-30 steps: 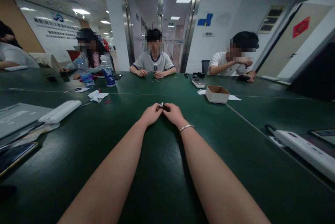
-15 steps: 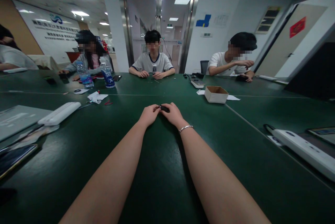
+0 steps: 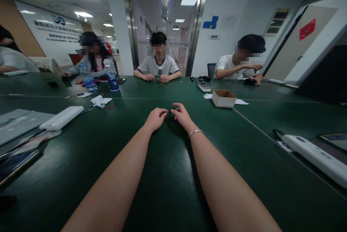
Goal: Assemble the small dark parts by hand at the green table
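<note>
Both my forearms stretch out over the dark green table (image 3: pixel 168 174). My left hand (image 3: pixel 155 117) and my right hand (image 3: pixel 183 116) meet at the middle of the table, fingers curled toward each other. Between their fingertips sits a small black object (image 3: pixel 170 111), pinched from both sides and mostly hidden by the fingers. A thin silver bracelet (image 3: pixel 195 132) circles my right wrist.
A small open cardboard box (image 3: pixel 223 98) stands ahead to the right. White power strips lie at the left (image 3: pixel 61 117) and right (image 3: pixel 314 153). Two water bottles (image 3: pixel 111 76) stand at the far left. Three people sit across the table; a phone (image 3: pixel 13 163) lies near left.
The small object with its silvery end showed above my fingers a second ago; now it is lower and nearly covered. My right hand's fingers have lifted a little.
</note>
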`<state>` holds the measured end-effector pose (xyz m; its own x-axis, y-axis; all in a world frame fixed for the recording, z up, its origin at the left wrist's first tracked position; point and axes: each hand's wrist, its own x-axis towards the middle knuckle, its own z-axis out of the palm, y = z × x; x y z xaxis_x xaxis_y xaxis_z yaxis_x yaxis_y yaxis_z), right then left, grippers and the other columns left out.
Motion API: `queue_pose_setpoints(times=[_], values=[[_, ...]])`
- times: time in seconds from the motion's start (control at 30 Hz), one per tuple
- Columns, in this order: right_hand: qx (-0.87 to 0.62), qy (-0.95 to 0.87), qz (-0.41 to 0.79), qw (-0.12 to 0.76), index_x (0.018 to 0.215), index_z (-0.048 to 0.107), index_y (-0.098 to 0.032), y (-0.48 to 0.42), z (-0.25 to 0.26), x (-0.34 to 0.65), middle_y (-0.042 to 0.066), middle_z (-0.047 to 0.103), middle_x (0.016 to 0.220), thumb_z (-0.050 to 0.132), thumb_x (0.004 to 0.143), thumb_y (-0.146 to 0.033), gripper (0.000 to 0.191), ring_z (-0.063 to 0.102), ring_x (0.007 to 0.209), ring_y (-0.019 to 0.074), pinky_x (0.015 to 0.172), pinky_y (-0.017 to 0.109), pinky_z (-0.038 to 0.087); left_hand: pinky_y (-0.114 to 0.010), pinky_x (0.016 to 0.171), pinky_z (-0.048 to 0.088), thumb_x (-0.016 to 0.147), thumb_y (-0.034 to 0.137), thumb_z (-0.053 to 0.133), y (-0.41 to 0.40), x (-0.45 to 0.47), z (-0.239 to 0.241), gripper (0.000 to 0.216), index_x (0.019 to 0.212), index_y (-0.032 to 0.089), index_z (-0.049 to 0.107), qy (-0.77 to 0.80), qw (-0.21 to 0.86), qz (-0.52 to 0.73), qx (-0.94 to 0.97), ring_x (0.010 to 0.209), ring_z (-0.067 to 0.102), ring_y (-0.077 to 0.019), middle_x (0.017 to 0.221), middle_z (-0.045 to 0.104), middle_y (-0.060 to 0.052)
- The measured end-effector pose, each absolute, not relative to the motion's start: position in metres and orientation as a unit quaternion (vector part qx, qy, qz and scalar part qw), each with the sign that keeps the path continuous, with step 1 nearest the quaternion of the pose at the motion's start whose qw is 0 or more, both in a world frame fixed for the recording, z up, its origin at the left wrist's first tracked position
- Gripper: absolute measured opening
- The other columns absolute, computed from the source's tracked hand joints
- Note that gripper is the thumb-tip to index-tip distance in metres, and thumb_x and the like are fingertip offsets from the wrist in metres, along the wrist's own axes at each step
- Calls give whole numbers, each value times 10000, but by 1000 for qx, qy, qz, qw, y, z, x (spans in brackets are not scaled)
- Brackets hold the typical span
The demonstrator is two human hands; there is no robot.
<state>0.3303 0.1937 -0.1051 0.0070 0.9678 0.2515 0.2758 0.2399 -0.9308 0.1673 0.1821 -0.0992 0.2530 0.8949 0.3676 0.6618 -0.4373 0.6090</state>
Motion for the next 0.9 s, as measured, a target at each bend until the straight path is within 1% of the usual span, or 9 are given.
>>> queue_pose_setpoints(times=[0.07, 0.13, 0.27, 0.37, 0.47, 0.63, 0.9], values=[[-494, -571, 393, 525, 1079, 505, -199, 193, -104, 332, -69, 506, 716, 622, 768, -249, 335, 478, 461, 72, 480, 207, 405, -325, 850, 469, 876, 278, 505, 182, 168, -99, 286, 1089, 191, 675, 499, 164, 352, 775, 891, 594, -198, 957, 634, -75], [-476, -560, 406, 543, 1021, 504, -189, 191, -102, 332, -74, 520, 692, 653, 746, -240, 316, 490, 455, 70, 469, 198, 402, -319, 836, 469, 877, 286, 504, 182, 168, -99, 285, 1084, 188, 673, 496, 166, 359, 773, 882, 591, -195, 951, 629, -73], [-470, -557, 416, 543, 953, 534, -178, 188, -99, 332, -57, 570, 672, 682, 741, -225, 263, 528, 463, 77, 467, 191, 413, -313, 824, 471, 877, 289, 503, 181, 168, -99, 275, 1069, 187, 672, 498, 170, 372, 765, 869, 588, -186, 951, 626, -70], [-479, -548, 420, 543, 939, 565, -174, 187, -96, 332, -28, 623, 702, 647, 799, -235, 173, 543, 458, 71, 476, 187, 427, -307, 828, 473, 874, 281, 507, 180, 168, -98, 255, 1052, 189, 664, 494, 182, 392, 754, 874, 589, -178, 987, 634, -70], [-481, -539, 427, 544, 930, 581, -169, 187, -95, 332, -10, 652, 722, 619, 837, -229, 117, 550, 452, 66, 486, 182, 435, -293, 825, 481, 862, 263, 525, 180, 169, -97, 233, 1047, 187, 645, 487, 220, 424, 731, 879, 599, -164, 1022, 650, -66], [-478, -548, 438, 529, 968, 609, -162, 187, -95, 333, 11, 684, 761, 631, 840, -217, 141, 571, 464, 74, 506, 186, 448, -281, 783, 490, 862, 288, 528, 182, 167, -99, 215, 1018, 195, 642, 495, 258, 442, 703, 828, 612, -154, 944, 672, -49], [-471, -557, 442, 522, 962, 636, -154, 186, -95, 334, 15, 697, 779, 637, 824, -179, 140, 576, 473, 70, 510, 181, 439, -279, 791, 471, 858, 310, 525, 185, 164, -101, 214, 980, 203, 666, 489, 240, 443, 712, 849, 610, -162, 937, 689, -34]])
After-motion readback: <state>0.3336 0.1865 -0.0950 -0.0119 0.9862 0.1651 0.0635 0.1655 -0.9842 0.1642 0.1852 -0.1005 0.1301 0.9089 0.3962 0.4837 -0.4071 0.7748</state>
